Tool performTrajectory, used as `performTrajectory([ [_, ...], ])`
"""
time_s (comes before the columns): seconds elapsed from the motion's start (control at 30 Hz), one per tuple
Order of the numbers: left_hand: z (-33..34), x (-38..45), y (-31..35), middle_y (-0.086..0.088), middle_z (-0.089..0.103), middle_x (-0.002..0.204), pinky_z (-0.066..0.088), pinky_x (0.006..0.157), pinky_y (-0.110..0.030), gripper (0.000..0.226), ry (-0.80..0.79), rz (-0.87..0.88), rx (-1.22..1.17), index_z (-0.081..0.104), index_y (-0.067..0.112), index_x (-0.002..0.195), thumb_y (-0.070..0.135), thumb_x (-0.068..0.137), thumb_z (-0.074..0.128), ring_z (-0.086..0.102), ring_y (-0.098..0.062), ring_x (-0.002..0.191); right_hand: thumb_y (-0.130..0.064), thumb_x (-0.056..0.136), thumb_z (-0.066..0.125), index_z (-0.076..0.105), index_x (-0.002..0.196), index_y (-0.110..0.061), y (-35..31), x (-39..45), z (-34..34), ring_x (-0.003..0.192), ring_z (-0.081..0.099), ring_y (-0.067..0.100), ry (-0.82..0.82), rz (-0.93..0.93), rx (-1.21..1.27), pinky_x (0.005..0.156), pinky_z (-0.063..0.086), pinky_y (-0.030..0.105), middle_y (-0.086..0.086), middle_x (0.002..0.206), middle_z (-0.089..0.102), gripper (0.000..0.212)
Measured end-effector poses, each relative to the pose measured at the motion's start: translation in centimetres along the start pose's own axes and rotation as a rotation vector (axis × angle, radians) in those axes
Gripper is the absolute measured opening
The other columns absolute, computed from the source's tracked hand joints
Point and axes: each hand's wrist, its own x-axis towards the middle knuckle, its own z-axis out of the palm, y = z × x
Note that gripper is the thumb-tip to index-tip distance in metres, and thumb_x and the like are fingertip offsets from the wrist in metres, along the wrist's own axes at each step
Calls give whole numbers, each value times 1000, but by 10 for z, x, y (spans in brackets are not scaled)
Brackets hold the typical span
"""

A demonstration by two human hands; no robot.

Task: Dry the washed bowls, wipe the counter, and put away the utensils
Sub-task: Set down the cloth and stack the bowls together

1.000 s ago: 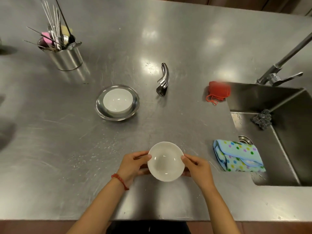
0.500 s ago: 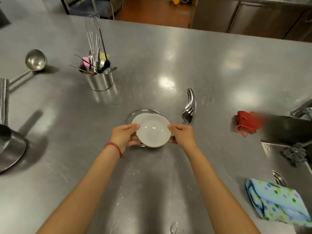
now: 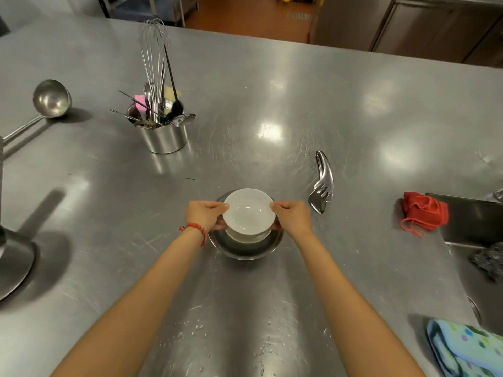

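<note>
Both hands, left hand [image 3: 205, 214] and right hand [image 3: 292, 215], pinch the white bowl [image 3: 249, 212] by its rim, above a second bowl [image 3: 249, 235] nested in the steel bowl [image 3: 245, 247]. Right of the grip, the serving fork [image 3: 322, 183] lies loose; nearer the body, water droplets [image 3: 261, 346] remain, so wiping and utensils seem left.

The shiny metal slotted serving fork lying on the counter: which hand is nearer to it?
The right hand. It grips the white ceramic bowl just left of the metal slotted serving fork; the left hand holds the bowl's far side.
</note>
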Motion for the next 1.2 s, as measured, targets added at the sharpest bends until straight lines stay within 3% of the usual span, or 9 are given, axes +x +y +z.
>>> performTrajectory([
  [0.13,0,6,-2,-15,66,90,55,69,-34,24,35,70,100,66,-5,101,6,80,67,63,-22,65,-17,84,60,74,76,-9,0,2,0,65,63,24,-6,-62,-131,73,58,41,-3,56,60,17],
  [0.3,-1,11,-8,-18,69,95,57,79,-43,19,78,84,159,68,-3,96,6,79,68,65,-29,75,-14,83,58,69,82,6,4,3,4,74,66,40,2,-107,-239,72,55,47,27,80,68,22],
  [0.4,0,11,-9,-17,70,91,57,78,-41,18,92,108,182,69,-2,94,8,79,68,66,-28,71,-17,83,61,73,85,-5,5,3,3,51,60,21,11,-122,-247,66,54,36,12,68,69,17],
  [0.53,-5,10,-13,-12,68,86,57,66,-30,18,91,128,165,70,0,93,9,78,70,65,-25,73,-22,83,64,73,93,-11,10,3,1,61,59,19,11,-137,-219,72,54,34,0,69,64,18],
  [0.67,-10,8,-24,-11,67,88,55,63,-27,21,85,146,118,69,0,97,9,78,69,65,-26,77,-25,84,64,72,94,-14,16,0,-3,47,58,6,12,-153,-178,57,54,22,-11,61,61,17],
  [0.8,-6,6,-31,-8,66,84,54,60,-24,24,77,146,131,68,1,101,12,80,68,65,-19,70,-22,87,60,71,94,-12,19,-2,0,40,57,-1,22,-158,-158,47,51,11,-6,61,62,17],
  [0.97,-9,9,-31,-14,70,89,55,53,-21,21,134,191,104,70,1,98,12,81,67,64,-15,66,-23,87,57,70,77,-4,19,-3,-3,53,53,21,53,-181,-213,60,50,32,15,64,63,25],
  [1.03,-16,10,-33,-14,71,92,58,63,-28,20,218,249,124,71,5,97,14,80,68,64,-17,68,-19,85,53,64,70,-4,26,-1,-8,58,43,20,154,-180,-218,61,41,31,16,61,56,25],
  [1.2,-27,11,-45,-20,66,112,49,87,-34,34,260,219,266,63,2,114,14,83,65,62,-30,95,-22,89,53,62,115,-5,43,-3,-17,80,63,27,122,-42,-244,78,49,31,18,94,70,32],
])
